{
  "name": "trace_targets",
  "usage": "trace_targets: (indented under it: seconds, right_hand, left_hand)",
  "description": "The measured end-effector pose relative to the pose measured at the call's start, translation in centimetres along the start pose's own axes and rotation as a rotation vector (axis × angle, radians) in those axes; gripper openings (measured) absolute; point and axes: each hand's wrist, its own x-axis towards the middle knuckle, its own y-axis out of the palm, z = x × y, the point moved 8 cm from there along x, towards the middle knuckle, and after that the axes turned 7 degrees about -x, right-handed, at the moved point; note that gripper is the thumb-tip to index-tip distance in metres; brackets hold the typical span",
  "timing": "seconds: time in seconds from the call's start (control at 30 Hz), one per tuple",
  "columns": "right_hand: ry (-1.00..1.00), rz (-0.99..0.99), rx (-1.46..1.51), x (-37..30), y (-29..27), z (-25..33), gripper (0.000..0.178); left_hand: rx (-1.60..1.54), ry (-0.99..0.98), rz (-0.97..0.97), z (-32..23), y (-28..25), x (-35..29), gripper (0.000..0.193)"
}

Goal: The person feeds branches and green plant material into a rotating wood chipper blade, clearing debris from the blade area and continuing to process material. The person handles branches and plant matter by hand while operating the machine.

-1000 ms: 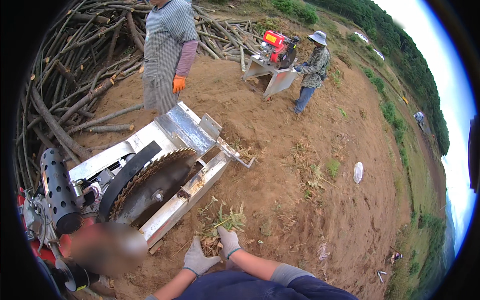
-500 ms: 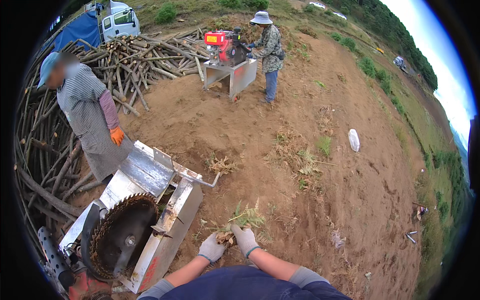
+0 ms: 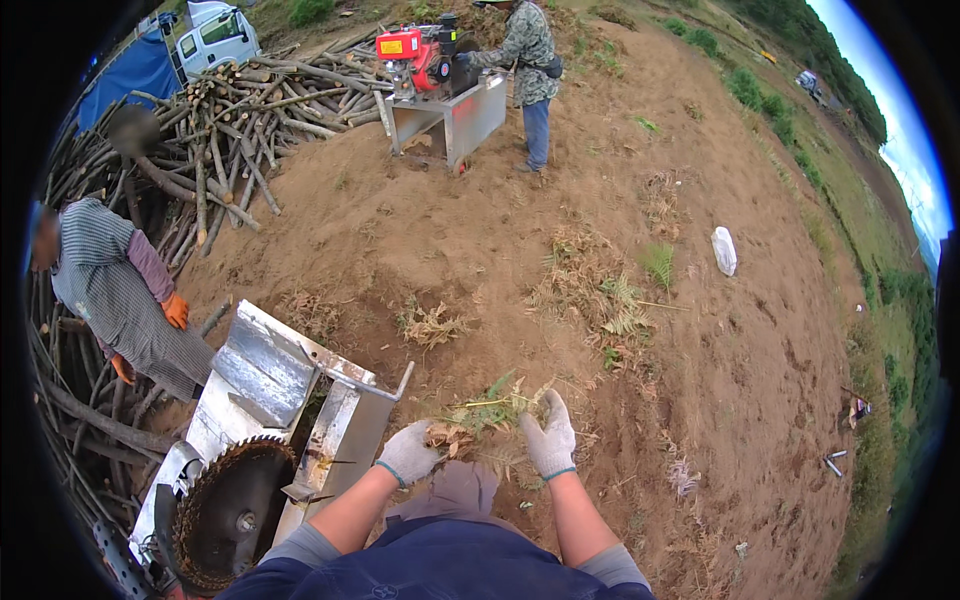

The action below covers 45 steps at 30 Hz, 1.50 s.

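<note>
Both my hands wear pale knit gloves with teal cuffs and stretch out low over the soil in front of me. My left hand (image 3: 408, 454) has its fingers apart, brown dry leaves (image 3: 449, 437) right at their tips. To the right, my right hand (image 3: 549, 438) stands open, thumb and fingers spread. Between the two lies a loose clump of green fern (image 3: 490, 410) and dry stems, close to the fingertips. Whether any leaf still clings to the left glove is hard to make out.
On my left stands a metal saw bench (image 3: 345, 430) with a toothed circular blade (image 3: 235, 510). Beyond it, a person in orange gloves (image 3: 175, 310) stands beside heaped logs (image 3: 230, 140). Another person (image 3: 536, 90) works at a red engine machine (image 3: 420, 65). A white bag (image 3: 724, 251) lies right.
My hands, earlier together on the fern and leaves, have moved apart and opened. The view has shifted, and the person in orange gloves now stands further left, with both gloves showing.
</note>
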Motion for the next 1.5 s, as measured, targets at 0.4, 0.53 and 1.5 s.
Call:
trace_targets:
  seconds: [0.4,0.53,1.5]
  right_hand:
    - [0.277,0.245,0.726,27.8,15.3,6.8,0.076]
    - [0.412,0.12,0.513,37.7,17.7,8.9,0.083]
    - [0.395,0.194,0.542,100.6,35.8,3.9,0.041]
  left_hand:
    - [-0.449,0.134,-0.2,-5.2,-5.4,35.1,0.038]
    - [-0.147,0.08,-0.096,-8.2,-8.0,42.8,0.042]
    - [0.312,0.078,0.012,-20.7,-25.7,101.1,0.039]
